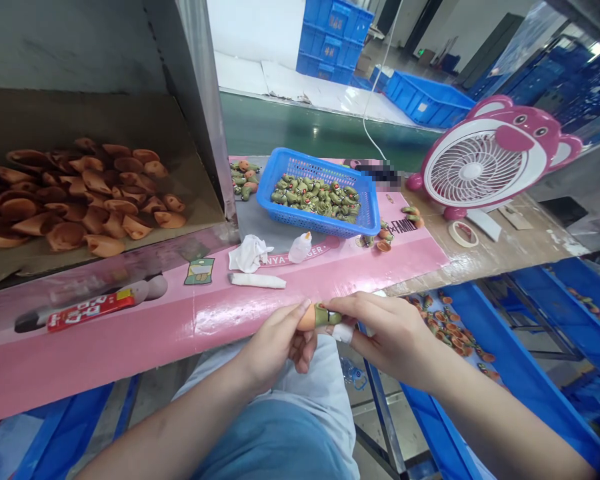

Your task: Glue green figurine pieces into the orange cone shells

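Observation:
Above my lap, at the edge of the pink mat (pixel 200 313), my left hand (pixel 280 340) grips the orange end of a small orange and green figurine (pixel 322 316). The fingers of my right hand (pixel 380 333) close on its green end; one of them has a white wrapping. Beyond my hands a blue basket (pixel 320 225) holds many small green pieces (pixel 315 197). Between hands and basket lie a crumpled white tissue (pixel 249 254), a small white bottle with an orange tip (pixel 300 247) and a white roll (pixel 257 281).
A cardboard box (pixel 180 167) of orange cone-shaped pieces (pixel 95 193) stands left, with a red and black tube (pixel 90 311) before it. On the right are a pink fan (pixel 480 163), a tape roll (pixel 463 234) and, below the table, blue trays (pixel 510 360) with more figurines.

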`<state>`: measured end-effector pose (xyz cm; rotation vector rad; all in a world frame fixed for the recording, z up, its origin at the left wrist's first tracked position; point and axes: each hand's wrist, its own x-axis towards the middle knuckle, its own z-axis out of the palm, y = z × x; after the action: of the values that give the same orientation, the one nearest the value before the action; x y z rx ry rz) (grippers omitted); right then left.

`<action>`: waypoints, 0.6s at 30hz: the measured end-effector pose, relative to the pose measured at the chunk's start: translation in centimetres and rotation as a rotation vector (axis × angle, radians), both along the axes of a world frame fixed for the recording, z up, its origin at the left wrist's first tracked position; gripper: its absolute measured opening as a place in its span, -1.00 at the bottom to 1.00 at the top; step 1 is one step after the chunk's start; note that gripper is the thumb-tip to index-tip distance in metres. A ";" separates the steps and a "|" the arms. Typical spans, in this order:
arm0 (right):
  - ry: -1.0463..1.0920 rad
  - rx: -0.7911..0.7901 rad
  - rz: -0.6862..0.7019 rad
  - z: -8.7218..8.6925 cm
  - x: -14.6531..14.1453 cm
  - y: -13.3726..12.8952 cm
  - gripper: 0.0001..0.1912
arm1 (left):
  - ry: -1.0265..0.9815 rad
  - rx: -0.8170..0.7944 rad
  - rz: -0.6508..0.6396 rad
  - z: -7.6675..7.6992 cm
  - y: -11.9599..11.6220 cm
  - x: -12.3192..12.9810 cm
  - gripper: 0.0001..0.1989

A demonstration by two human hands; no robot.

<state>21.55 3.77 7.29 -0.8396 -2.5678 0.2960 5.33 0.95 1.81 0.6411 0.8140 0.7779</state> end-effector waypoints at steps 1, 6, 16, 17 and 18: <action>0.000 0.011 -0.004 0.0 0.0 -0.1 -0.71 | 0.007 0.005 0.008 0.0 -0.1 0.1 -0.61; -0.006 0.048 0.014 0.0 -0.1 -0.6 -0.72 | 0.078 0.044 0.045 0.0 -0.7 0.3 -0.62; 0.065 0.092 0.024 -0.4 0.6 -2.0 -0.66 | 0.323 0.306 -0.032 0.7 -1.5 0.1 -0.54; 0.074 0.105 0.021 -0.6 0.6 -1.9 -0.66 | 0.326 0.308 -0.023 0.5 -1.5 -0.1 -0.54; 0.081 0.106 0.019 -0.8 0.4 -1.8 -0.66 | 0.328 0.307 -0.017 0.3 -1.6 -0.3 -0.55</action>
<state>21.98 2.01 6.50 -0.7499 -2.4931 0.1933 5.06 -0.70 2.12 1.0685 0.9942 0.8001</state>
